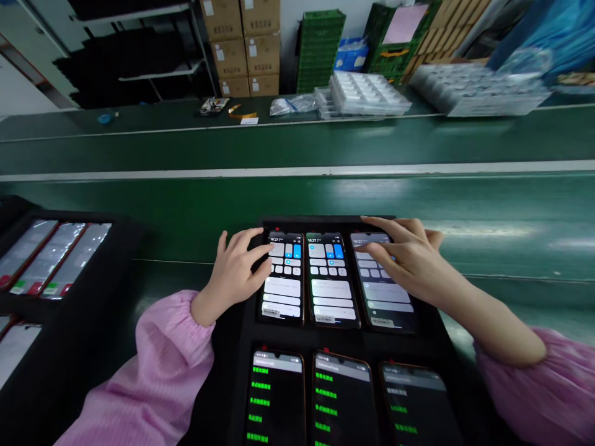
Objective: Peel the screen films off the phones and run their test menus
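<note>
Several lit phones lie in the slots of a black tray [297, 335]. In the far row, the left phone [282, 288], middle phone [332, 291] and right phone [388, 297] show a control panel with tiles, the right one dimmer. My left hand [239, 263] is at the left phone's edge, fingers apart, a fingertip over its upper screen. Over the right phone reaches my right hand [406, 257], its fingers spread and holding nothing; it covers part of that screen. The near row's phones [274, 402] show green text lists on black.
To the left stands another black tray [121, 248] with film-covered phones [62, 257]. A green conveyor surface [186, 204] runs across, with a pale rail [297, 171]. Beyond it are clear plastic trays [369, 93], a plastic bag [292, 105], green crates [320, 49] and cartons [227, 56].
</note>
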`<action>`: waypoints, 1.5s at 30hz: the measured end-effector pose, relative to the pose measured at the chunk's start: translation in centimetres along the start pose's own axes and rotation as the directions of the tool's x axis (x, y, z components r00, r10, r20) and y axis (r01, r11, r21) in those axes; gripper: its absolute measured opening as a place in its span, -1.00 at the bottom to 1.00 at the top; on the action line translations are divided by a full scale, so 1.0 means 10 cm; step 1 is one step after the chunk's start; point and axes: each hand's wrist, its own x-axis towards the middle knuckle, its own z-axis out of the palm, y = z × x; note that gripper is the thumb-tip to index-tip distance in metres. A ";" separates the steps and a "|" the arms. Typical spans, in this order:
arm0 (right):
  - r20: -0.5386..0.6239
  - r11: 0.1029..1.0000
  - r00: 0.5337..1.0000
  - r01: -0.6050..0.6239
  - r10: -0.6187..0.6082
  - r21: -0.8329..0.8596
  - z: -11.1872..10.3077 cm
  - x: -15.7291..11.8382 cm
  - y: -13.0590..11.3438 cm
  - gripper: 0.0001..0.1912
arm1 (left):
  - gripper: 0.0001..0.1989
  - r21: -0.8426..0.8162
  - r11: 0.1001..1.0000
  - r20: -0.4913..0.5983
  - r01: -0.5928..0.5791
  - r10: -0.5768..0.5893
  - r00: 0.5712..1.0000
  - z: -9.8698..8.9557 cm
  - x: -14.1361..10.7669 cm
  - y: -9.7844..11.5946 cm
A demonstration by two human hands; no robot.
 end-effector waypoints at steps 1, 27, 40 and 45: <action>0.009 0.999 0.999 0.033 -0.033 0.001 -0.01 0.03 -0.08 -0.32 | -0.69 0.004 1.000 0.001 0.000 0.000 1.000 -0.01 0.00 0.00; 0.105 0.994 0.990 0.090 -0.097 0.064 0.03 0.05 -0.64 -0.19 | -0.64 0.060 0.989 0.199 -0.133 0.119 0.973 -0.71 -1.45 0.76; -0.016 0.977 0.983 0.178 -0.181 -0.116 -0.21 -1.96 -0.83 -0.48 | -0.66 -0.056 0.956 0.210 -0.289 0.294 0.933 -0.31 -1.13 1.32; -0.098 0.988 0.986 0.122 -0.132 -0.099 -0.26 -2.07 -0.85 -0.51 | -0.71 -0.152 0.960 0.160 -0.235 0.259 0.953 -0.50 -1.57 1.20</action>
